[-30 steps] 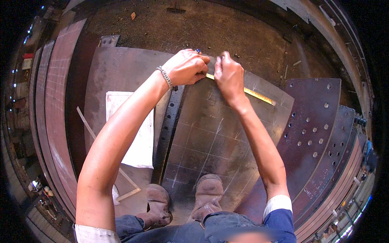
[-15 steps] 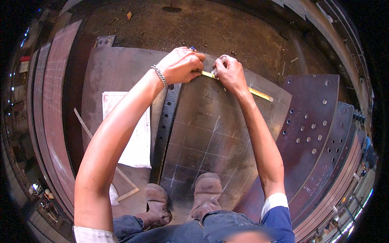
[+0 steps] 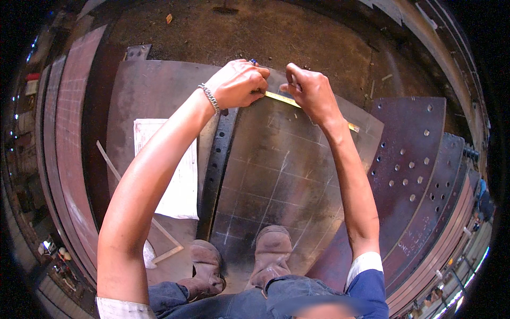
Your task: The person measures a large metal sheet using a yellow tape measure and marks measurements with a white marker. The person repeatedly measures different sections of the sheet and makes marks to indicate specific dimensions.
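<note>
My left hand (image 3: 241, 85) is closed on one end of a yellow tape measure (image 3: 283, 99) at the far edge of a dark steel plate (image 3: 265, 181). A small blue spot shows at that hand's knuckles. The tape runs rightward across the plate, passing under my right hand (image 3: 316, 95), and its end shows beyond my wrist. My right hand hovers close above the tape with fingers curled together; what they hold, if anything, I cannot make out. White chalk lines cross the plate in a grid.
White paper sheets (image 3: 183, 186) lie left of a black punched steel bar (image 3: 217, 159). A thin L-shaped square (image 3: 167, 234) is near my boots (image 3: 272, 250). Drilled plates (image 3: 406, 138) are stacked at right, reddish steel pieces (image 3: 74, 106) at left. Beyond lies brown ground (image 3: 255, 32).
My right hand has shifted right along the tape, uncovering more of it between my hands. My left hand stays nearly in place.
</note>
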`<action>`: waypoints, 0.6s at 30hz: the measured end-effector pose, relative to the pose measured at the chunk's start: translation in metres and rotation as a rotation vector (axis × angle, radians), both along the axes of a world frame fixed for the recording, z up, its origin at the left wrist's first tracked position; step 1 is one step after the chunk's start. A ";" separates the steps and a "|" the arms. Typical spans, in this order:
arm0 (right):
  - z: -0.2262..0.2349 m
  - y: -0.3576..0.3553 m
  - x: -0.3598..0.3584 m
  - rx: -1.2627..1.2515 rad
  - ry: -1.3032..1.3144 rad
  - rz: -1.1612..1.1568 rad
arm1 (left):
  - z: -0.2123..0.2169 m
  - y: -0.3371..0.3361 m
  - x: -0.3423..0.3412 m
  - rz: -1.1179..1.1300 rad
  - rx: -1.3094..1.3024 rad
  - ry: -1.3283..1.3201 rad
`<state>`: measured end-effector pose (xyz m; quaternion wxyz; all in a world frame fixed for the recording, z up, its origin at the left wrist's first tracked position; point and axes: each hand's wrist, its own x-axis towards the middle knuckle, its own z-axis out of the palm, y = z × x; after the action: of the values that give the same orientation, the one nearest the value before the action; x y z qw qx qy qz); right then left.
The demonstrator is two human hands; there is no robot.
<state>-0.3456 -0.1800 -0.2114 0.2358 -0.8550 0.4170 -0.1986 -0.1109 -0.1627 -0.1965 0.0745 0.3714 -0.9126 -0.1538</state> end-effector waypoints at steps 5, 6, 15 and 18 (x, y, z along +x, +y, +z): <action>-0.012 0.003 0.002 -0.069 0.097 0.033 | -0.001 -0.001 -0.003 -0.007 -0.003 0.017; -0.012 0.004 0.004 -0.082 0.092 0.023 | -0.001 -0.001 -0.004 -0.009 -0.004 0.017; -0.004 0.004 0.010 -0.003 0.190 0.008 | 0.005 0.000 -0.007 0.012 -0.003 -0.014; -0.004 0.005 0.017 -0.057 0.175 -0.037 | 0.006 0.000 -0.004 0.009 0.013 -0.012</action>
<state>-0.3282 -0.1748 -0.2158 0.1703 -0.8676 0.4460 -0.1392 -0.1146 -0.1631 -0.1910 0.0675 0.3768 -0.9103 -0.1573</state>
